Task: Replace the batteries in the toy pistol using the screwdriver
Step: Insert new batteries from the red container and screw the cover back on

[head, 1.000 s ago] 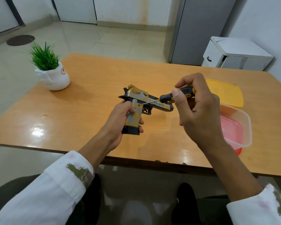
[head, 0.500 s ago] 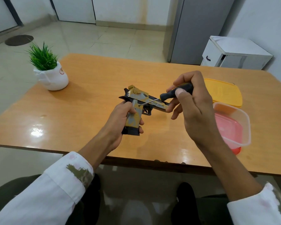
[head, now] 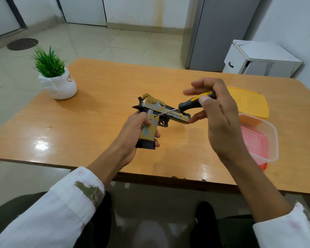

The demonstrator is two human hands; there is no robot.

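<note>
My right hand [head: 220, 119] loosens to a thumb-and-finger pinch on the screwdriver [head: 193, 103], other fingers splayed; tip stays seated at handle's eight o'clock. Left hand [head: 134, 133] grips toy pistol [head: 156, 113]. I read this as a re-grip mid-unscrewing.

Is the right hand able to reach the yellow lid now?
Probably yes: the yellow lid lies just beyond the right hand, nothing between them, though that hand grips the screwdriver.

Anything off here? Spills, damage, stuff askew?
Only minor things: olive-green stains on the left sleeve and right sleeve, and small dark nicks along the table at its near edge. The toy pistol, screwdriver and container look intact; nothing spilled.
</note>
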